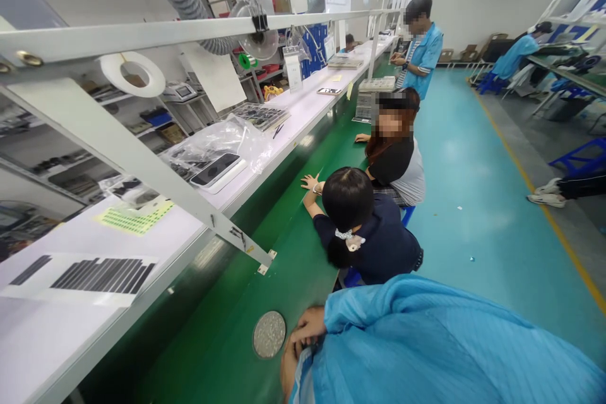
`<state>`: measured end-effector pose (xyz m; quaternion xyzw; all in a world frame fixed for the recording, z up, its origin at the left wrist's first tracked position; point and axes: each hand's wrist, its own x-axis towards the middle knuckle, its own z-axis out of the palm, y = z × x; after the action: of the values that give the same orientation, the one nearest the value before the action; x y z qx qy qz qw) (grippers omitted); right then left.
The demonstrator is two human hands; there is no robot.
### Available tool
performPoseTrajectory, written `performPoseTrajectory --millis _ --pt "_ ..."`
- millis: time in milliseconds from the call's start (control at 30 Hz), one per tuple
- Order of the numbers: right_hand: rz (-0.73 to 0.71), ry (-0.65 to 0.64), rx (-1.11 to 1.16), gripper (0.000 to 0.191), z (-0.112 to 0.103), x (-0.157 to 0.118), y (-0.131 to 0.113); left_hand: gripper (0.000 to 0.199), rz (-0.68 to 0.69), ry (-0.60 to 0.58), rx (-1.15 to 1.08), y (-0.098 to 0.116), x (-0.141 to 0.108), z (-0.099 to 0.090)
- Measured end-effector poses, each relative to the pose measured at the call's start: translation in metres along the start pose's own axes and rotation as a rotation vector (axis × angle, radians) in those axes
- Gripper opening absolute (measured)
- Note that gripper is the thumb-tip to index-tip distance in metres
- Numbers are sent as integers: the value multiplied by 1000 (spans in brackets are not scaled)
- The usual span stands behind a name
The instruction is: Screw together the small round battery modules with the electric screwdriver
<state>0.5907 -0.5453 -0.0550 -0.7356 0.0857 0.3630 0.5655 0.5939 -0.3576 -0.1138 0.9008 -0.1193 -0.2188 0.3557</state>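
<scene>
My right hand (310,323) rests at the front edge of the green bench (218,334), its fingers curled down over my left hand (290,363). The two hands are folded together, and no object shows in them. Part of my left hand is hidden under the right one and by my blue sleeve. Just left of my hands, apart from them, a round speckled grey disc (269,334) lies flat on the green surface.
A raised white shelf (189,233) carries a smartphone (215,169), a clear plastic bag (237,139) and a sheet of black strips (101,274). A slanted metal post (227,224) meets the bench. Co-workers (374,233) sit and stand along it.
</scene>
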Motion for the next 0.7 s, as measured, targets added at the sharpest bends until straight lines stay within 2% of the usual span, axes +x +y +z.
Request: performPoseTrajectory --millis 300,433,533,700 --pt "9 -33 29 44 -3 0 -2 38 42 9 -12 12 -4 -7" --pt "6 -59 67 42 -4 -1 0 42 57 27 -30 17 -6 -5" --pt "11 -74 86 39 -4 -3 0 46 52 14 -10 13 -5 1" --pt "26 -72 96 32 -5 -12 1 50 -3 108 97 4 -1 22"
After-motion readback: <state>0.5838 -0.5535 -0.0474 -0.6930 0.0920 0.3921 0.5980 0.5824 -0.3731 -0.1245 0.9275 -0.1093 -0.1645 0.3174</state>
